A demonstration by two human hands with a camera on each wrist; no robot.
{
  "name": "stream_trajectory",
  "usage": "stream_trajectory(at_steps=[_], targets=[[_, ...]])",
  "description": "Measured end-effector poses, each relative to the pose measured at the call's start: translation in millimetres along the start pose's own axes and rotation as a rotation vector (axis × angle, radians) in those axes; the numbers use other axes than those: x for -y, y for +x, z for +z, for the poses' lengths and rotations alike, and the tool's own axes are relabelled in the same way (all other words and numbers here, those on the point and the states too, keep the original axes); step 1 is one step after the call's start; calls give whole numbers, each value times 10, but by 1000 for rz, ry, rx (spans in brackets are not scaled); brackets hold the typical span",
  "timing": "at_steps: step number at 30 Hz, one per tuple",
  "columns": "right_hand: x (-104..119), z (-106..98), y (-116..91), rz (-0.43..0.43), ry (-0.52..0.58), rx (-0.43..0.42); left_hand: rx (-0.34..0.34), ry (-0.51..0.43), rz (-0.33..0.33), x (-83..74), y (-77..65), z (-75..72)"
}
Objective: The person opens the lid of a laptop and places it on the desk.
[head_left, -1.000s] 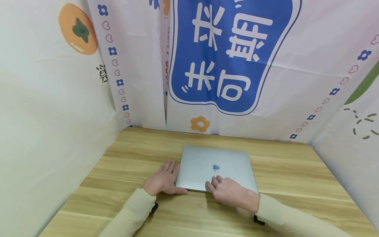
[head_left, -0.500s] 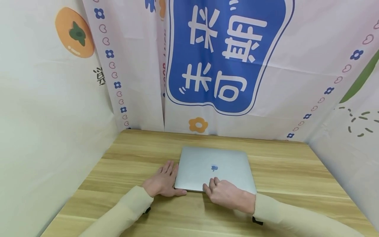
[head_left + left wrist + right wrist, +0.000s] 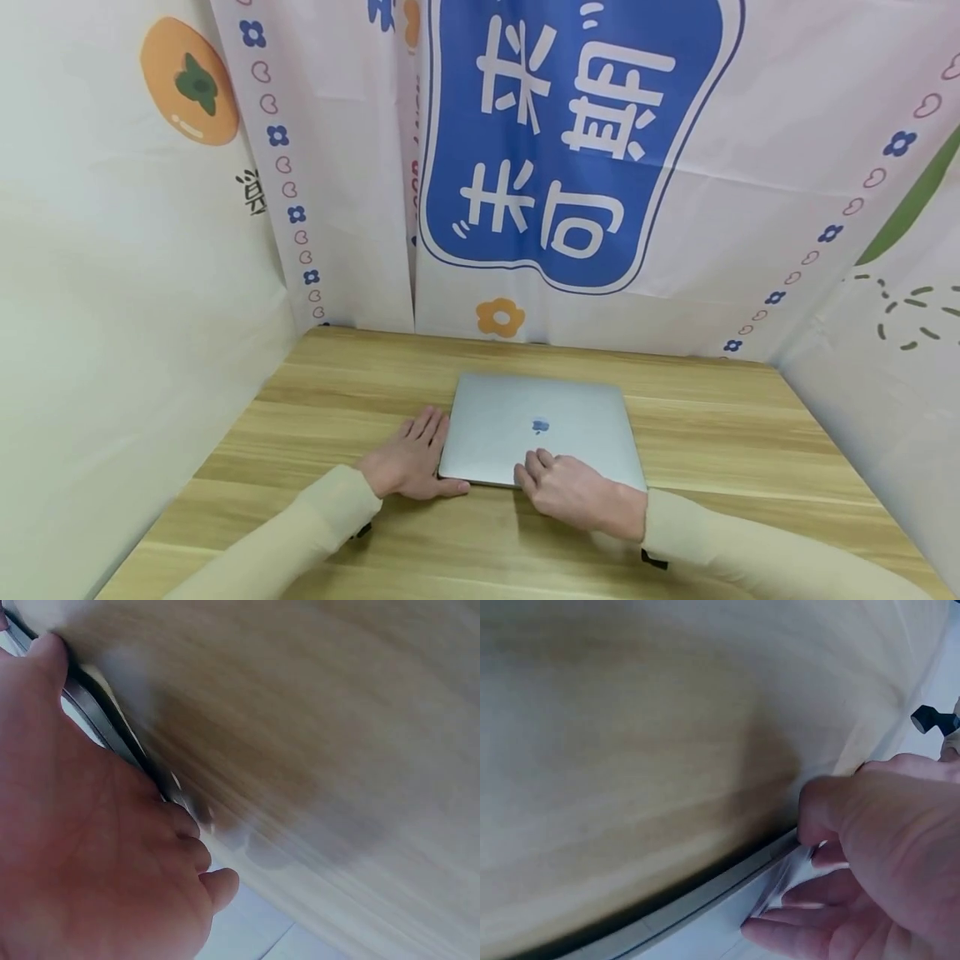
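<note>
A silver laptop [image 3: 495, 425] with an apple logo lies with its lid down on the wooden table [image 3: 360, 550]. Beside its left edge rests my left hand [image 3: 408, 462], fingers straight and thumb laid along the front left corner. In the left wrist view the dark laptop edge [image 3: 105, 720] runs between thumb and fingers of that hand [image 3: 90, 825]. My right hand [image 3: 573, 496] is at the front edge, curled fingers over the lid. The right wrist view has its thumb [image 3: 821, 810] against the front edge [image 3: 697, 900], opposite the fingers, so the hand pinches there.
White printed cloth [image 3: 360, 283] hangs behind the table, and more cloth stands along the left side [image 3: 150, 333] and right side [image 3: 885, 383]. Bare wood surrounds the laptop. Dark bands [image 3: 655, 560] show under both sleeves.
The head view has shifted slightly, moving the whole scene a little left. Both hands keep their places at the laptop, and its lid stays down.
</note>
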State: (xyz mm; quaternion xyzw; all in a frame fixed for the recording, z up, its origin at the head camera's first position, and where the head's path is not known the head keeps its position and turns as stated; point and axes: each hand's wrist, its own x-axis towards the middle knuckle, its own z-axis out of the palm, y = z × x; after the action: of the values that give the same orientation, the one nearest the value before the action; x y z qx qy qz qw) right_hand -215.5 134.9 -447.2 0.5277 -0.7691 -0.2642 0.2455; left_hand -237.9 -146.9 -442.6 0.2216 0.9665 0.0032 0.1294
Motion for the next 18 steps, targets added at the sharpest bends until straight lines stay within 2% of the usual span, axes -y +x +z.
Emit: stream_trajectory(at_steps=[13, 18], targets=[[-14, -70, 78, -64, -68, 116, 38, 1, -5, 20, 45, -23], [-28, -96, 69, -63, -72, 110, 42, -2, -4, 18, 44, -31]])
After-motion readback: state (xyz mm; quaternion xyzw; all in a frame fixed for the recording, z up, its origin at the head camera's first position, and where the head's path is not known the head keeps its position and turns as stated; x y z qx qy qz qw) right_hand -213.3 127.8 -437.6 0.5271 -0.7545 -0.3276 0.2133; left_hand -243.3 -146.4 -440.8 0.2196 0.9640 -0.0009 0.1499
